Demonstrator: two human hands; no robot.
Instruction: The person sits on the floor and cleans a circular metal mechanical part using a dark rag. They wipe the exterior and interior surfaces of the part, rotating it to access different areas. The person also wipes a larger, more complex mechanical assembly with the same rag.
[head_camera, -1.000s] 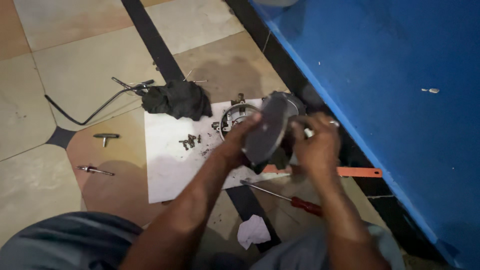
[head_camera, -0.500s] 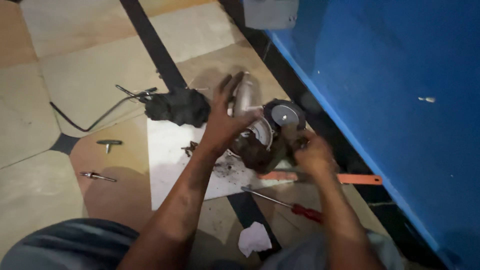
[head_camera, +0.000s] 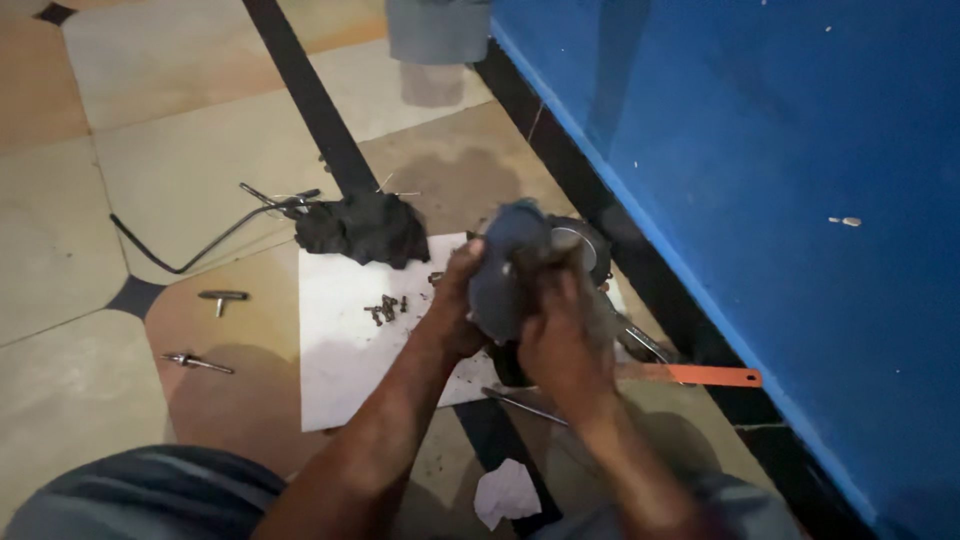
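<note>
Sheet of paper (head_camera: 340, 350) lies flat on the tiled floor (head_camera: 180, 170). Both hands, left (head_camera: 462, 300) and right (head_camera: 562, 345), meet above the sheet's right edge, closed around a cloth-wrapped part (head_camera: 510, 270). A round machine housing (head_camera: 585, 245) sits directly behind the hands, touching the bundle. Small screws (head_camera: 385, 308) are clustered on the sheet, just left of the left hand. Crumpled rag (head_camera: 362, 228) overlaps the sheet's far edge. Bent rod (head_camera: 200, 245) lies left of the rag. Two small tools (head_camera: 222, 297) (head_camera: 198, 362) lie on the floor left of the sheet. Flat hacksaw blade (head_camera: 695, 375) lies right of the hands, along the wall (head_camera: 760, 180). Screwdriver shaft (head_camera: 520, 403) lies below the hands. Wadded paper scrap (head_camera: 508, 492) lies nearest the viewer.
</note>
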